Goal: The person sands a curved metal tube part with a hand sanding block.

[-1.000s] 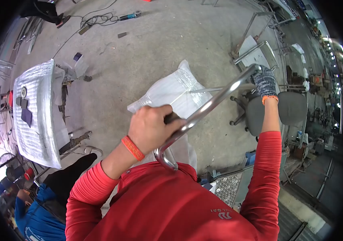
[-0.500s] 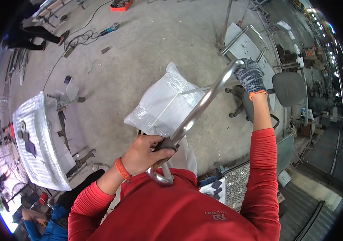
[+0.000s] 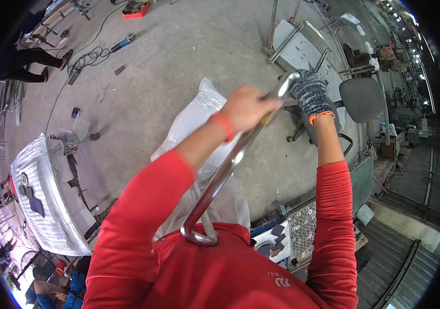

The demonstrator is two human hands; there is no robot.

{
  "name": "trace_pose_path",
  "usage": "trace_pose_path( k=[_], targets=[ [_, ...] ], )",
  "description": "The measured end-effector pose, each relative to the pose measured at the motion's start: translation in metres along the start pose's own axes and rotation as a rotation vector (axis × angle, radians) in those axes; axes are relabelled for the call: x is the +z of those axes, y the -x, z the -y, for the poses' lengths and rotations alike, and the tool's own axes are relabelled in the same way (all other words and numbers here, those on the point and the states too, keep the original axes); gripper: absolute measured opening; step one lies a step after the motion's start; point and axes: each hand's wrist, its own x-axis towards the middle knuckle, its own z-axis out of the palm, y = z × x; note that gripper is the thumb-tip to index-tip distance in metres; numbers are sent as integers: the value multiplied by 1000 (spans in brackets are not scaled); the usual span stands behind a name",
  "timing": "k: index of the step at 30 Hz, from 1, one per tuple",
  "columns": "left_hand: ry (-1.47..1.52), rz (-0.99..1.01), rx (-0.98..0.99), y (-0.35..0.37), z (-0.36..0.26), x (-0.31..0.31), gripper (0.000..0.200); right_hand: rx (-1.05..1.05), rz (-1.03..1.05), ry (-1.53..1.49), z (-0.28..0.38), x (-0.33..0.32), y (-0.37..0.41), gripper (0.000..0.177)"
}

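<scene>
A bent, shiny metal tube (image 3: 219, 181) slants from my waist up to the right, its lower curved end against my red shirt. My gloved right hand (image 3: 310, 93) is closed round its upper end. My bare left hand (image 3: 248, 109), blurred by motion, is wrapped round the upper part of the tube, just below the right hand. Something dark and yellowish shows under the left fingers, too blurred to make out. Beneath the tube lies a white plastic-wrapped bundle (image 3: 191, 121).
A wrapped panel (image 3: 47, 195) stands at left. An office chair (image 3: 361, 100) and metal frame (image 3: 302, 44) are at right. Near my waist is a tray of metal rings (image 3: 302, 232). A power tool (image 3: 123, 42) lies on the floor; a person's legs (image 3: 34, 64) are upper left.
My left hand has slid up the tube from its lower end to near my right hand. The view has shifted slightly.
</scene>
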Motion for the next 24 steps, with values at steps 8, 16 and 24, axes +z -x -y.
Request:
trace_pose_path(
  k=[8, 16, 24],
  targets=[
    [257, 63, -192, 190, 32, -13, 39, -8, -91, 4, 3, -1, 13, 25],
    [308, 50, -23, -32, -13, 13, 49, -20, -46, -21, 6, -12, 21, 29],
    [53, 52, -66, 134, 11, -8, 41, -26, -38, 0, 9, -10, 19, 31]
  ],
)
